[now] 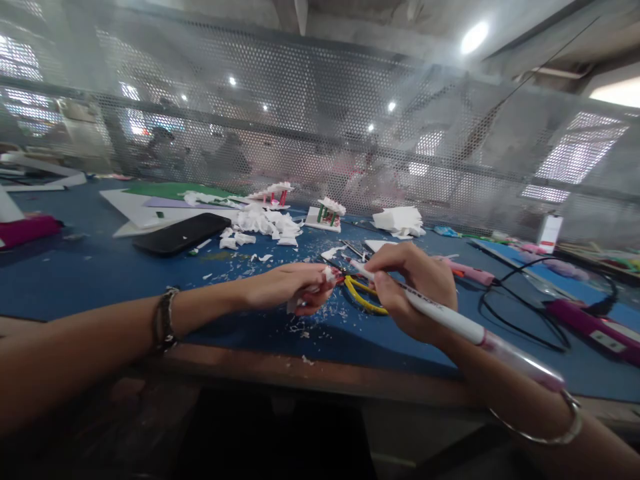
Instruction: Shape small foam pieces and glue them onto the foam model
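My right hand (417,287) is closed round a white marker pen (445,317) with a clear pinkish rear end, its tip pointing left toward my other hand. Pinched in my left hand (285,285) is a small white piece (329,274) with reddish marks on it; its exact kind is partly hidden by the fingers. The pen tip is close to this piece, but I cannot tell if they touch. Between the hands, scissors with yellow handles (364,300) lie on the blue table (220,320). White shavings are scattered below my left hand.
Behind my hands stand small white-topped models with green legs (327,213) and red legs (281,199). A black phone (183,233) lies left, beside crumpled white scraps (267,223). A stack of white sheets (399,220) and a magenta tool (593,330) with black cable are rightward.
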A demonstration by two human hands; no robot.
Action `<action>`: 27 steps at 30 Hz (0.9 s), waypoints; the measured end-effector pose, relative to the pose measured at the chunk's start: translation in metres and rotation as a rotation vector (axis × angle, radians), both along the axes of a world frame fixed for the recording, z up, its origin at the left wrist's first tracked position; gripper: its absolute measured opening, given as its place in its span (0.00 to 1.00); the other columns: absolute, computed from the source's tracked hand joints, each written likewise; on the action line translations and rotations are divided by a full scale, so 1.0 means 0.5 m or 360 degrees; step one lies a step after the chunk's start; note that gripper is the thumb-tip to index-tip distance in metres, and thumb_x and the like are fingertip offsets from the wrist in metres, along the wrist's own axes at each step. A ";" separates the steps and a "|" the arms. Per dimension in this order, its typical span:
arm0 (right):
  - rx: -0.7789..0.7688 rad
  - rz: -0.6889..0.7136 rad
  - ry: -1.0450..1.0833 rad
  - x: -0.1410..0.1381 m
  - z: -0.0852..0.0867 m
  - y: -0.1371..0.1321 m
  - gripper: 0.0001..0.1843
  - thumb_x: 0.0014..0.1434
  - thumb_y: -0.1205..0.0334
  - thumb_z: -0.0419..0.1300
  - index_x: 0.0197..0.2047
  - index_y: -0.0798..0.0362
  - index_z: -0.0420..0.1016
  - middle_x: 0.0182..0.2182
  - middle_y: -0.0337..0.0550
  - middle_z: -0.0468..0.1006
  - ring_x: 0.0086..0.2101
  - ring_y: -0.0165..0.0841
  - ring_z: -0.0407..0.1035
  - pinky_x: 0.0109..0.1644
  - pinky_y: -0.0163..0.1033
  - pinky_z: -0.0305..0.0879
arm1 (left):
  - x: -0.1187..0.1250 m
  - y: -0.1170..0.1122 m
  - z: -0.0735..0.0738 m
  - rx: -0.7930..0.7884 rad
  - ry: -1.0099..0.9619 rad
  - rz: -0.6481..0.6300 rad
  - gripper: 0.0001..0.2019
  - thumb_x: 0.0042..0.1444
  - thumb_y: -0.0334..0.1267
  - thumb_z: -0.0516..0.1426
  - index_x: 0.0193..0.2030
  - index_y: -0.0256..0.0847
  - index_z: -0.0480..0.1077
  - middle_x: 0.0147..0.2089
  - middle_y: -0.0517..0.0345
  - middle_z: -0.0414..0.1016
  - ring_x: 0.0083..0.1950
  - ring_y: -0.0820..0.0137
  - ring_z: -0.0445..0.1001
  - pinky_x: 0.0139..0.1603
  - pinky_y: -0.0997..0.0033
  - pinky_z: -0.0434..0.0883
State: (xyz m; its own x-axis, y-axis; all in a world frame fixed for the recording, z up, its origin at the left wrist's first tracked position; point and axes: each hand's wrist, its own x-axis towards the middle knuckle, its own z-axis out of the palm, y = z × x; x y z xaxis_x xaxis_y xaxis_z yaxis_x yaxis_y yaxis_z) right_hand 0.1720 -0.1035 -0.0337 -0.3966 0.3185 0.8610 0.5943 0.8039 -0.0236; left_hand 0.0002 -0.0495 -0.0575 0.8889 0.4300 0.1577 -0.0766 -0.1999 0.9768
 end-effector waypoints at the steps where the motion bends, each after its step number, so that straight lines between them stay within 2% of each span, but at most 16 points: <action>1: 0.0000 0.0007 -0.0002 -0.001 0.000 -0.001 0.05 0.46 0.71 0.49 0.26 0.53 0.62 0.19 0.34 0.68 0.19 0.21 0.59 0.22 0.28 0.57 | 0.001 0.004 -0.003 -0.0083 -0.0049 -0.0061 0.10 0.55 0.31 0.40 0.23 0.39 0.51 0.17 0.68 0.47 0.16 0.81 0.50 0.17 0.79 0.51; 4: -0.0006 0.0060 -0.0067 -0.004 0.000 -0.002 0.04 0.46 0.71 0.49 0.26 0.53 0.62 0.19 0.34 0.68 0.19 0.21 0.60 0.23 0.27 0.58 | -0.001 0.013 -0.010 -0.0156 -0.0166 -0.0191 0.09 0.53 0.33 0.43 0.22 0.39 0.50 0.17 0.67 0.47 0.16 0.81 0.49 0.16 0.77 0.47; 8: -0.0002 0.0086 -0.0073 -0.010 0.000 -0.003 0.05 0.46 0.71 0.49 0.26 0.53 0.61 0.19 0.34 0.67 0.19 0.21 0.59 0.22 0.27 0.58 | -0.004 0.004 -0.008 -0.0011 -0.0116 -0.0122 0.10 0.56 0.36 0.44 0.24 0.39 0.51 0.18 0.67 0.48 0.17 0.81 0.50 0.17 0.76 0.47; 12: 0.0015 0.0122 -0.0080 -0.012 -0.001 -0.007 0.05 0.47 0.71 0.48 0.26 0.53 0.61 0.18 0.34 0.67 0.18 0.20 0.58 0.21 0.26 0.57 | -0.006 -0.013 0.004 0.0027 0.0011 -0.0069 0.13 0.58 0.35 0.40 0.22 0.39 0.50 0.18 0.67 0.47 0.18 0.80 0.49 0.19 0.75 0.49; 20: 0.0012 0.0121 -0.0115 -0.017 -0.003 -0.008 0.05 0.47 0.71 0.48 0.26 0.52 0.60 0.17 0.34 0.67 0.18 0.22 0.60 0.21 0.28 0.59 | -0.007 -0.016 0.011 0.0131 0.0076 -0.0052 0.12 0.57 0.33 0.37 0.22 0.40 0.49 0.17 0.65 0.52 0.18 0.78 0.51 0.20 0.74 0.51; 27: 0.0053 0.0138 -0.0130 -0.014 -0.002 -0.005 0.06 0.47 0.72 0.48 0.26 0.52 0.60 0.16 0.34 0.66 0.18 0.23 0.62 0.21 0.29 0.60 | -0.008 -0.016 0.011 0.0151 0.0058 -0.0103 0.11 0.55 0.38 0.39 0.22 0.40 0.48 0.16 0.65 0.51 0.17 0.78 0.51 0.17 0.75 0.50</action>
